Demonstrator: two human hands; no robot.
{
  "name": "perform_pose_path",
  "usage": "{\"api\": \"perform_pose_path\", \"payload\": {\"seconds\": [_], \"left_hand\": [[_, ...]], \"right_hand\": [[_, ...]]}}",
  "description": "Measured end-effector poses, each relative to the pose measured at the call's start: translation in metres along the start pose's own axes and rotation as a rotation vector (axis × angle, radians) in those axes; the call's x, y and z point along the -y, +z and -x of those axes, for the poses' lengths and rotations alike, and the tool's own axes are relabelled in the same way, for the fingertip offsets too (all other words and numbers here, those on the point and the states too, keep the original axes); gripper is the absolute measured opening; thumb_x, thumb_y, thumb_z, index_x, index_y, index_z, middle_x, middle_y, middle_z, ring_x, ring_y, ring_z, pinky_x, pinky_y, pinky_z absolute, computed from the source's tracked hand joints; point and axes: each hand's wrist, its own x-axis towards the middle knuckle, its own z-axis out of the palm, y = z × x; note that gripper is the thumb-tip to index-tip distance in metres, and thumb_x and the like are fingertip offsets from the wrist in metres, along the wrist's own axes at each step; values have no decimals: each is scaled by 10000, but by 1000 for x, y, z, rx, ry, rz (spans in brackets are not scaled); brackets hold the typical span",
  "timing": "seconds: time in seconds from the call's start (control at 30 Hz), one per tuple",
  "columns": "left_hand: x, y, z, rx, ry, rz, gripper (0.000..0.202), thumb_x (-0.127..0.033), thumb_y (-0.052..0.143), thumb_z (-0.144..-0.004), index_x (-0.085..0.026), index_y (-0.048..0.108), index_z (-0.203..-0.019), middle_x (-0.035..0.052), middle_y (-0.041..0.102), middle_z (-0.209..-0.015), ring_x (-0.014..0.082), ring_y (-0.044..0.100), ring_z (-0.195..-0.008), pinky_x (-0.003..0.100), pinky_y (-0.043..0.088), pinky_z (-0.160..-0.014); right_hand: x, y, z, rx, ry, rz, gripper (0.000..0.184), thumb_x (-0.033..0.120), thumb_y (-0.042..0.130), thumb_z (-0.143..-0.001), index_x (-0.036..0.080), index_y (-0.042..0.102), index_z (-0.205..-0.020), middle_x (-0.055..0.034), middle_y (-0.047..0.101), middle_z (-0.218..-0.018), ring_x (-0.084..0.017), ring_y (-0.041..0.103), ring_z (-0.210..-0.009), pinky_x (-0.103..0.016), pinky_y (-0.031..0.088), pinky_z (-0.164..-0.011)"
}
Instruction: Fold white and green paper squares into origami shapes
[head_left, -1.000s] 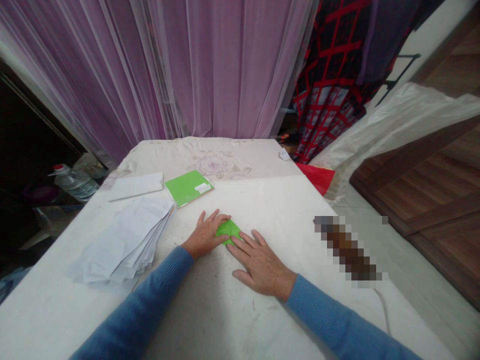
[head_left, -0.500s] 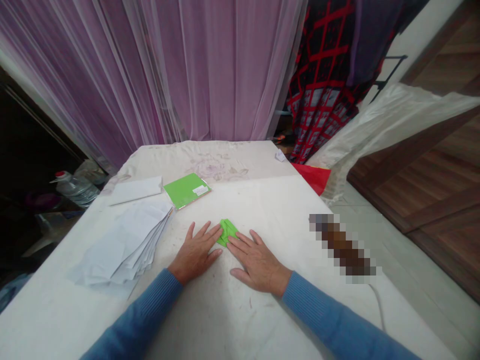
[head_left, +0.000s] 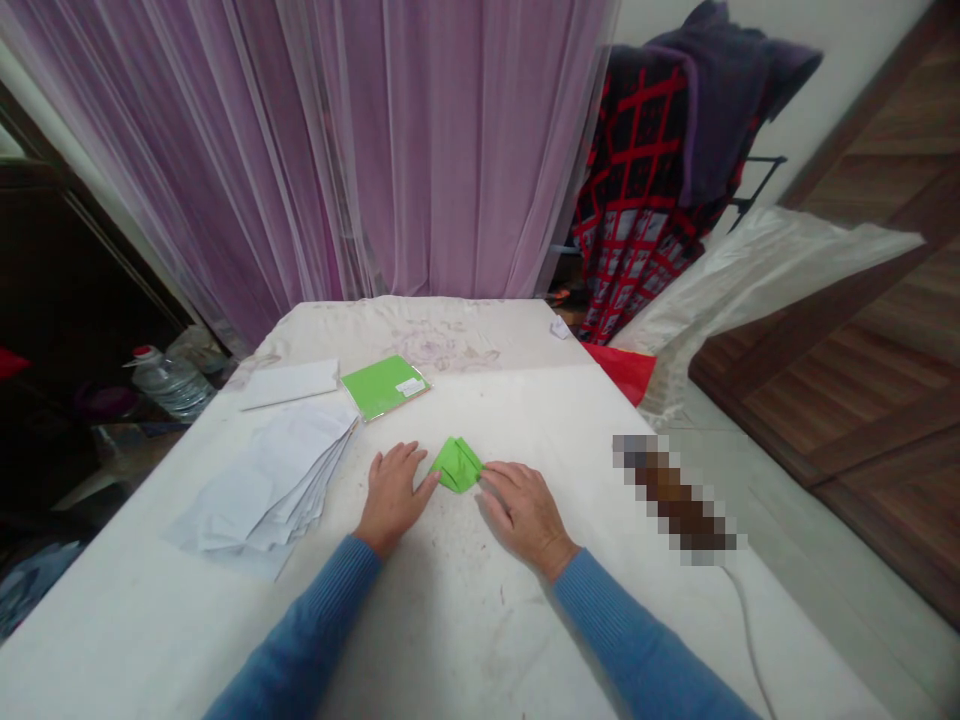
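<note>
White tablecloth (head_left: 525, 420) under folded green paper (head_left: 457, 468), one corner nearward, diagonals roughly equal

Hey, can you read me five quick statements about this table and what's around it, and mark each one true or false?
1. The folded green paper lies between the left hand and the right hand. True.
2. The loose white sheets lie right of the right hand. False: they lie left of the left hand.
3. The flat green packet bears a white label. True.
4. Both sleeves are red. False: they are blue.
5. The clear bottle has a red cap. True.
</note>
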Motion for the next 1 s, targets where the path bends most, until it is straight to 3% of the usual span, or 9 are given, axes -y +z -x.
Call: {"api": "perform_pose_path", "payload": {"seconds": [0.13,0.27,0.4,0.5,0.67,0.77,0.83,0.9,1.0], "left_hand": [[-12,0,-6,23,-70,71,231,-363,582,-869,-278,647,-1075,63,565,-1377,298,421,-1346,619,199,-1118],[-21,-1,-7,55,-104,197,184,-287,613,-836,-274,622,-1020,35,596,-1346,293,373,-1383,636,117,-1126],[-27,-2,-3,70,-116,360,179,-263,586,-838,-260,558,-1015,4,720,-1115,234,567,-1213,617,62,-1140],[-30,-2,0,57,-81,459,214,-234,564,-842,-262,519,-1050,-28,754,-966,185,662,-1028,572,146,-1143],[-36,-4,5,-121,-9,420,242,-186,593,-817,-253,556,-1047,-25,759,-887,164,686,-896,421,399,-1033],[-37,-5,9,-223,81,336,215,-199,599,-837,-251,592,-1045,-4,758,-912,176,683,-914,409,422,-1012],[-37,-3,11,-268,164,274,175,-203,574,-862,-252,620,-1024,7,753,-954,183,681,-917,422,421,-1014],[-36,0,14,-287,231,222,171,-193,543,-881,-253,636,-1011,13,748,-979,186,680,-918,431,429,-1007],[-34,4,17,-303,293,175,207,-167,515,-885,-245,633,-1037,27,742,-1008,191,673,-942,424,457,-983]], "right_hand": [[0,7,-5,-34,127,45,242,256,506,-907,198,651,-1092,-83,671,-1093,-224,567,-1021,-361,398,-887],[1,9,-9,-8,145,37,231,232,528,-885,208,651,-1080,-73,673,-1110,-231,565,-1039,-371,388,-892],[0,11,-9,-1,129,17,252,227,529,-879,216,643,-1103,-75,668,-1144,-240,562,-1069,-387,391,-916],[-2,13,-8,-20,117,-14,276,229,520,-883,200,631,-1134,-85,667,-1152,-244,569,-1066,-396,412,-915],[2,15,-8,-142,126,-147,294,256,463,-915,193,632,-1148,-95,669,-1135,-223,583,-1058,-362,451,-943],[10,12,-11,-200,192,-253,285,272,450,-918,193,653,-1101,-98,675,-1069,-205,610,-998,-329,482,-905],[14,10,-14,-205,263,-345,272,306,465,-909,185,658,-1059,-95,680,-1008,-185,635,-880,-292,514,-788],[17,9,-15,-192,352,-458,281,365,486,-898,180,648,-1035,-82,689,-940,-165,641,-770,-258,513,-674],[17,10,-14,-168,446,-606,316,442,505,-883,183,632,-1012,-55,700,-849,-157,646,-716,-248,504,-643]]}}
